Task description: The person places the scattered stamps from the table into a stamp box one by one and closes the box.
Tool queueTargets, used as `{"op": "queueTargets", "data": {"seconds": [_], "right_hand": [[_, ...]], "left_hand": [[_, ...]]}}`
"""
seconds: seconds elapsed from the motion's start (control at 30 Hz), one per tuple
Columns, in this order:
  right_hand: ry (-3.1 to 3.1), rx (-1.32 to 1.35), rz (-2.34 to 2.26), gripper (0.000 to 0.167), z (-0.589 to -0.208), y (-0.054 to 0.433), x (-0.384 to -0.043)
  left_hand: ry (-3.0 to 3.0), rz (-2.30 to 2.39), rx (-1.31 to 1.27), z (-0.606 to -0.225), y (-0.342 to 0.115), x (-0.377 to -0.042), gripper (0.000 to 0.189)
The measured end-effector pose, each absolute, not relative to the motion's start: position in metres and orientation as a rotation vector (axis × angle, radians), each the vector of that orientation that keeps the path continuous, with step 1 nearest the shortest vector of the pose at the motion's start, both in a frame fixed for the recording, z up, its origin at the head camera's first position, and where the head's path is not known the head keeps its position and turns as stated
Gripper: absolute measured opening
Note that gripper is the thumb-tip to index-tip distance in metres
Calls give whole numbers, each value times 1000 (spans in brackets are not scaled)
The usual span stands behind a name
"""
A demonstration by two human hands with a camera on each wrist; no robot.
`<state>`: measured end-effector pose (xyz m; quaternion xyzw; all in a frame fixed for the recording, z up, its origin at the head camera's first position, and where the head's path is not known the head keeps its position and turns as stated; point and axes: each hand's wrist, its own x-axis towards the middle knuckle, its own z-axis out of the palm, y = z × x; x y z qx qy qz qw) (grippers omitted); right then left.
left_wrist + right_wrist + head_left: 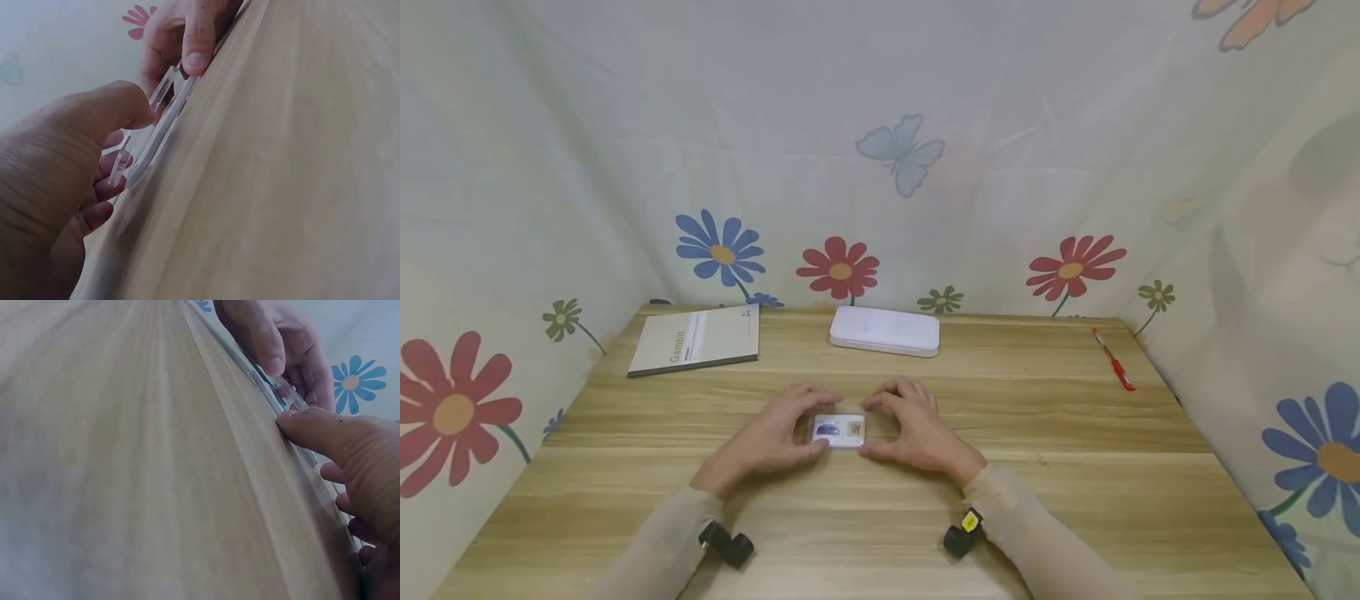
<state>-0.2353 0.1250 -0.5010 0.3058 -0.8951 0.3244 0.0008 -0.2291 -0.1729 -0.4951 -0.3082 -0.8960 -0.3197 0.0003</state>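
Note:
A small clear plastic card holder (839,442) with a printed card in it, showing a dark picture and a tan square, lies low over the table. My left hand (775,433) grips its left end between thumb and fingers. At the opposite end my right hand (917,432) holds it, thumb on the near edge and fingers on the far one. In the left wrist view, a clear cover (164,90) stands slightly raised from the white layer (164,130) beneath. The left hand's thumb is on that cover; its other fingers are partly hidden behind it.
A white oblong case (884,328) lies at the back middle of the wooden table (865,533). To its left is a notebook (715,337) with a dark spine. A red pen (1112,360) lies at the far right. Flowered cloth (985,167) hangs behind and on both sides.

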Motion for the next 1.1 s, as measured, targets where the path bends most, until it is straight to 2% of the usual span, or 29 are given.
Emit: {"op": "queueTargets", "data": {"seconds": [0.3,1.1], "right_hand": [[-2801,987,1029,65,-500,125,-235],[-2811,964,1013,56,-506,125,-236]], "left_hand": [[-2799,-996,-996,-500,-172,-230,67],[-2811,-997,-1005,-502,-174,-231,69]]}}
